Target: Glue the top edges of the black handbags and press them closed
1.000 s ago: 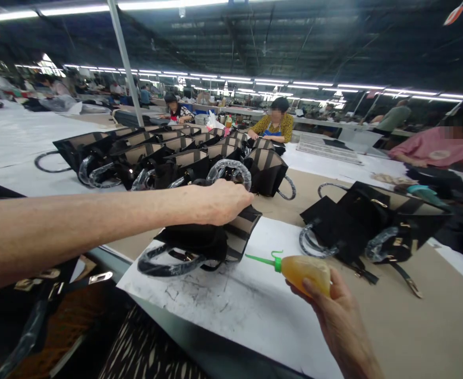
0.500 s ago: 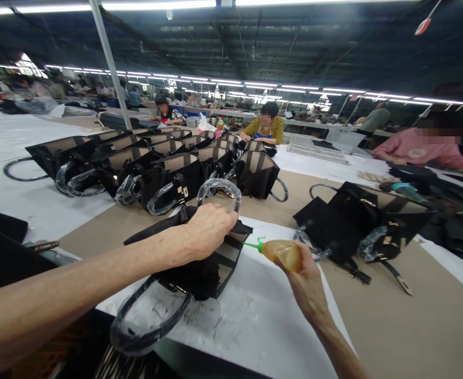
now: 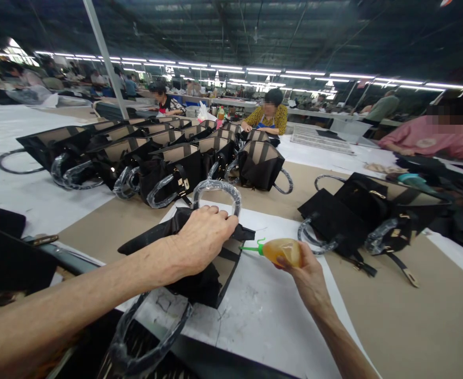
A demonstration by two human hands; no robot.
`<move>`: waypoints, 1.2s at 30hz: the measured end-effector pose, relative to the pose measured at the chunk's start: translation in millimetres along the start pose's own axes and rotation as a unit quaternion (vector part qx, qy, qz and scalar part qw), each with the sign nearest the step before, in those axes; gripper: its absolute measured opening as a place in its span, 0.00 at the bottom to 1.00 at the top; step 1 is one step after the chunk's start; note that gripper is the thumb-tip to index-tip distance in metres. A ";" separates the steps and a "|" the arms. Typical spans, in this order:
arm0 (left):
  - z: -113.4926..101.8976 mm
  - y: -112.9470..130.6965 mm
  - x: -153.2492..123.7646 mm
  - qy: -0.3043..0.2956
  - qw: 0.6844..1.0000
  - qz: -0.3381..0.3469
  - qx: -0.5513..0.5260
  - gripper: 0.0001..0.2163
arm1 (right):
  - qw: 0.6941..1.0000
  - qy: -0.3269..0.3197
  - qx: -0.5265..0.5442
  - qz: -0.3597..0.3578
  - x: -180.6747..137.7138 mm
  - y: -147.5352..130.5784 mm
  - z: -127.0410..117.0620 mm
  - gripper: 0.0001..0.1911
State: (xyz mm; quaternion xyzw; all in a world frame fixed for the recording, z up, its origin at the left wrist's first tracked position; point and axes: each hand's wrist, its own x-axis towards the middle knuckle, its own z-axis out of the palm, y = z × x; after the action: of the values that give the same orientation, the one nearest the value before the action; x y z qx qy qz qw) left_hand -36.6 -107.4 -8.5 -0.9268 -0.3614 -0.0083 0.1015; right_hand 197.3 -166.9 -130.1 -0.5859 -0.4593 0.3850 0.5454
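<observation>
A black handbag [image 3: 200, 281] with a beige lining lies on its side in front of me, its plastic-wrapped handles sticking out at the far and near sides. My left hand [image 3: 205, 237] is closed on the bag's upper part, close to the far handle [image 3: 218, 185]; the fingertips are partly hidden. In my right hand [image 3: 304, 263] is a squeeze bottle [image 3: 282, 251] of amber liquid, held level. Its thin green nozzle points left, and the tip is at the edge of the bag's opening. Whether the tip touches the bag, I cannot tell.
Rows of black handbags [image 3: 176, 173] stand beyond. More black bags [image 3: 377, 210] rest on brown board at the right. White sheet [image 3: 271, 316] lies under the work. Dark material [image 3: 2, 252] sits at the left. A person in yellow [image 3: 277, 118] and one in pink [image 3: 432, 137] work across the table.
The view has shifted slightly. The bottle stays in my right hand, its nozzle still at the bag's edge. My left hand keeps its hold on the bag.
</observation>
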 end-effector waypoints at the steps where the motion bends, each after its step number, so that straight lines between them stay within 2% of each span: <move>1: 1.0 0.8 -2.1 0.003 1.000 0.000 0.001 0.05 | 1.000 -0.004 0.006 0.007 -0.7 0.5 0.1 0.22; 9: 9.6 6.1 -19.2 0.025 1.000 0.001 -0.007 0.08 | 0.998 -0.016 0.039 0.049 -6.3 0.0 -3.3 0.21; 20: 13.5 16.4 -39.0 0.024 1.000 -0.010 0.001 0.12 | 0.996 -0.024 0.049 0.068 -18.6 -0.9 -2.1 0.21; 29: 12.0 21.9 -39.2 0.028 0.999 -0.017 0.000 0.10 | 0.990 0.009 0.087 0.109 -21.5 4.3 -1.6 0.26; 36: 9.6 23.4 -38.9 0.021 1.000 -0.020 -0.008 0.11 | 0.989 -0.015 0.095 0.116 -25.5 4.5 -3.4 0.23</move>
State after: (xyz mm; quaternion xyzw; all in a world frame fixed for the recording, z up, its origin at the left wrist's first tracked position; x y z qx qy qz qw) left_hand -50.1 -148.3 -25.6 -0.9198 -0.3775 -0.0325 0.1017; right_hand 193.8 -192.2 -135.5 -0.5747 -0.3580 0.4965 0.5432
